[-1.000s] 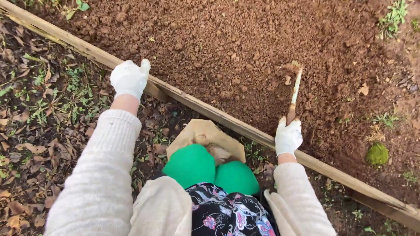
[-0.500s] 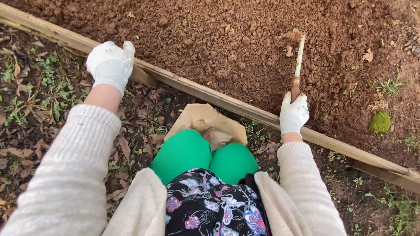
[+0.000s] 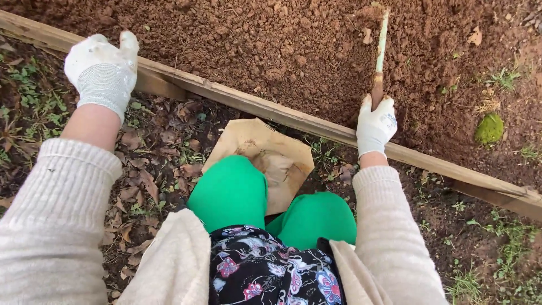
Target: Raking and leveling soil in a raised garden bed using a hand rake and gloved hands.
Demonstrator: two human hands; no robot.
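Note:
I kneel at a raised bed of red-brown soil (image 3: pixel 271 51) edged by a wooden board (image 3: pixel 282 116). My right hand (image 3: pixel 375 124), in a white glove, grips the wooden handle of a small hand tool (image 3: pixel 380 51); its pale shaft reaches up into the soil, the tip buried in a clump of earth. My left hand (image 3: pixel 101 70), also in a white glove, is held up over the board at the left, fingers curled, with nothing visible in it. My knees in green trousers (image 3: pixel 237 189) rest on a piece of brown cardboard (image 3: pixel 271 155).
Dead leaves and small weeds cover the ground on my side of the board. A green mossy clump (image 3: pixel 489 129) sits in the soil at the right. Sparse grass grows at the lower right.
My right hand has pushed the tool farther up into the soil. My left hand has shifted left and slightly up, staying over the board.

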